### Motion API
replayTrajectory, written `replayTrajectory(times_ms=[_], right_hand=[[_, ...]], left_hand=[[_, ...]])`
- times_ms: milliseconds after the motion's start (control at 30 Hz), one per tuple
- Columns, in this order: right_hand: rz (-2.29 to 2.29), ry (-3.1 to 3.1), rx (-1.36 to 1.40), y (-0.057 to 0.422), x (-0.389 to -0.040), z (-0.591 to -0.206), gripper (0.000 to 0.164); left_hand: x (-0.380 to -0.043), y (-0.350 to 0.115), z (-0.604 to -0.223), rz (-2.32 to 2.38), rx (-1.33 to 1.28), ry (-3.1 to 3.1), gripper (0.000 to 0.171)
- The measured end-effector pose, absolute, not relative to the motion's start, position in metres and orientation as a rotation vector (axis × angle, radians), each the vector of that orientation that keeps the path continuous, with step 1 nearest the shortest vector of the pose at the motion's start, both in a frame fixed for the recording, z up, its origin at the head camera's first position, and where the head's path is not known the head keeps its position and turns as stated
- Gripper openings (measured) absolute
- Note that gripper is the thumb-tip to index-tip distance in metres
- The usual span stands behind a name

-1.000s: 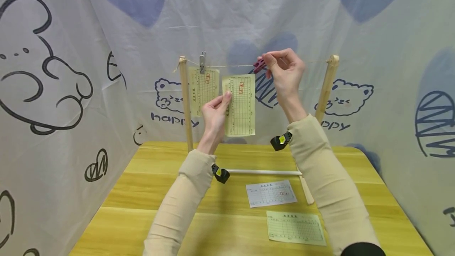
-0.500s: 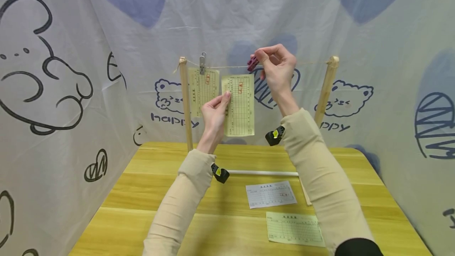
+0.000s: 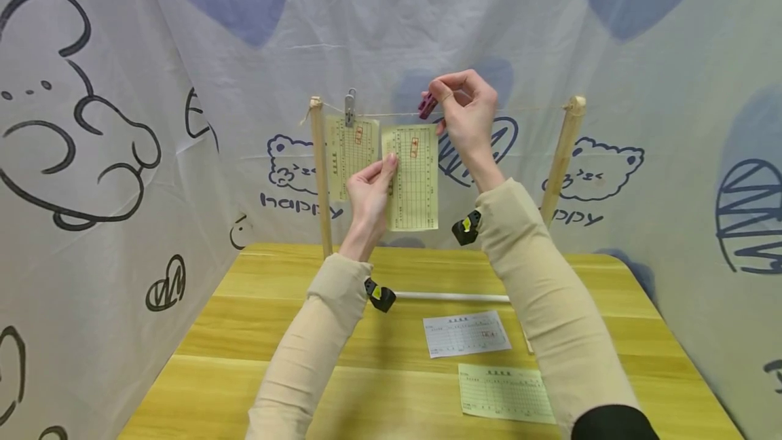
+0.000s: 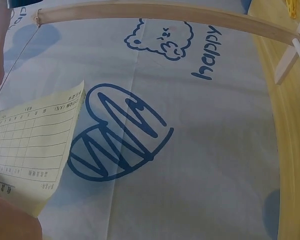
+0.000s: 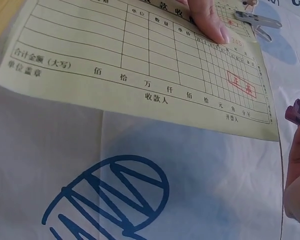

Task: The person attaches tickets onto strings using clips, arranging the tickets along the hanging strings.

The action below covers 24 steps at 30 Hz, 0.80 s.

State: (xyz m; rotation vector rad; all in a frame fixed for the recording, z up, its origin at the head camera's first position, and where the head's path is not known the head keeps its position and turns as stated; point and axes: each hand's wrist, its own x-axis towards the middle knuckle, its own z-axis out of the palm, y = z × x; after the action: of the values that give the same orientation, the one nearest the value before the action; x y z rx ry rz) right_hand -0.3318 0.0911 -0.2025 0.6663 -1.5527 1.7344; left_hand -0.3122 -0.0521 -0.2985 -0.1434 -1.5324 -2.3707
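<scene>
In the head view, your left hand pinches the yellow slip just below the string while your right hand, apart, grips the purple clip; lift the slip squarely. The left wrist view shows its far side unsupported, so steady it. By the right wrist view (whether slip touches string, I cannot tell), align both before letting the clip bite.

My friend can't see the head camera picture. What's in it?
A person's left hand holds up a yellow paper form near a string, and the right hand pinches a dark red clip. A second yellow form hangs from the string by a grey clip. A white form and a third yellow form lie on the wooden table.
</scene>
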Motion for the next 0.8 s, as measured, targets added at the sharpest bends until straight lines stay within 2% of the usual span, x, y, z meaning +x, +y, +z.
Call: replayTrajectory(times_ms=[467, 800], right_hand=[[1.585, -1.707, 0.632, 0.083, -0.333, -0.201, 0.023], [1.508, -1.803, 0.607, 0.079, -0.333, -0.195, 0.023]], left_hand=[[-0.314, -0.051, -0.296, -2.360, -0.135, -1.514, 0.029], [-0.315, -0.052, -0.295, -2.363, -0.111, -1.519, 0.029]])
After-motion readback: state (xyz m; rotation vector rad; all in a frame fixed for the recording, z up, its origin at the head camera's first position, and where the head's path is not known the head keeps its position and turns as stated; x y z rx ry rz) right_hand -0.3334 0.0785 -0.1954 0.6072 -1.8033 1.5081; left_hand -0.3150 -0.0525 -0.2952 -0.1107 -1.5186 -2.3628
